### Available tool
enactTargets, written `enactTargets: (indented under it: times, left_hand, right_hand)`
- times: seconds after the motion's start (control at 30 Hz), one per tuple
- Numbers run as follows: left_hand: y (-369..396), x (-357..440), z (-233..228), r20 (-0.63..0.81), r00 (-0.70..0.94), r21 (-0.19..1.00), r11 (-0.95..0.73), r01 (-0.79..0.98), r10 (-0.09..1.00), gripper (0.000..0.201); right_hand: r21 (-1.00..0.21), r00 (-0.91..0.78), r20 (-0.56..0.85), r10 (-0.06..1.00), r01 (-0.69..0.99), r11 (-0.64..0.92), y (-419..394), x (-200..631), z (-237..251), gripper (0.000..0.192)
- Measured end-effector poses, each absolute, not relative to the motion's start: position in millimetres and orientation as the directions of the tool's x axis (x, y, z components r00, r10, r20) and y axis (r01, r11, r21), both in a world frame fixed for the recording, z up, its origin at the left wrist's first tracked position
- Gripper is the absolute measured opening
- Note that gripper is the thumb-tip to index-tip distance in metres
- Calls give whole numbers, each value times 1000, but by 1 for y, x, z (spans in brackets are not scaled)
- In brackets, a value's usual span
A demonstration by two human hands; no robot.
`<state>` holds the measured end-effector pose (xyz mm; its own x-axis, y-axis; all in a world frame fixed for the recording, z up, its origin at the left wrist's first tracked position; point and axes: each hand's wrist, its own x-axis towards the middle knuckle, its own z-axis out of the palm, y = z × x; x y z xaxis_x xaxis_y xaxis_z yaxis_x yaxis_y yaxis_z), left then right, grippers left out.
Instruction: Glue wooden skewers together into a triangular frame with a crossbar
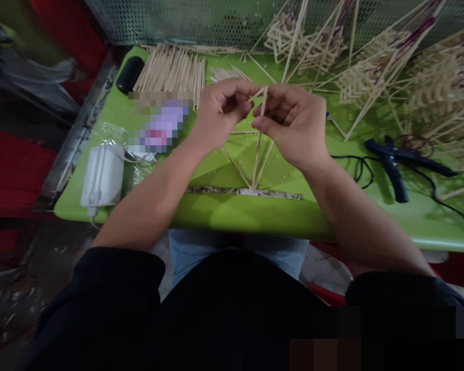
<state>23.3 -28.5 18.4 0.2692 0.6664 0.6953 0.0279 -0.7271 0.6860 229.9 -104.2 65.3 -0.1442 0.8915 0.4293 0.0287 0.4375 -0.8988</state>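
Over the middle of the green table, my right hand (297,121) pinches a thin wooden stick (257,154) near its upper end. The lower end of this stick comes down at a mottled strip (216,190) lying along the table's near side. My left hand (218,116) is closed, its thumb and fingers pinched at a short slanting stick piece that meets the upright one at the top. More thin sticks slope out from the same low point, forming a V below my hands. My fingers partly hide how the sticks meet.
A pile of loose sticks (174,69) lies at the back left, beside a black rounded object (130,73). A white power bank (103,175) with a cable rests at left. Dark-handled cutters (396,157) lie at right, below stacked stick frames (375,62). A perforated metal panel (158,23) stands behind.
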Motion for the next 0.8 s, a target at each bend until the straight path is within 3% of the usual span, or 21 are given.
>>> enactTargets:
  times: [0.17,0.4,0.53,0.7,0.8]
  left_hand:
    - [-25,23,15,670,260,704,-706,76,696,62]
    - [-31,21,22,732,218,637,-762,114,645,54]
    - [-40,17,33,760,274,550,-808,212,590,57]
    - [-39,13,39,865,292,347,-907,237,407,62]
    - [-42,12,46,845,278,384,-879,282,458,59]
  right_hand:
    - [-894,-151,426,892,80,441,-105,230,66,58]
    - [-882,-150,450,880,76,464,-103,231,62,58]
    - [-881,-152,454,878,66,468,-103,231,62,61]
    - [-880,-151,453,879,81,468,-104,232,64,57]
    - [-876,-180,464,868,53,479,-105,231,68,54]
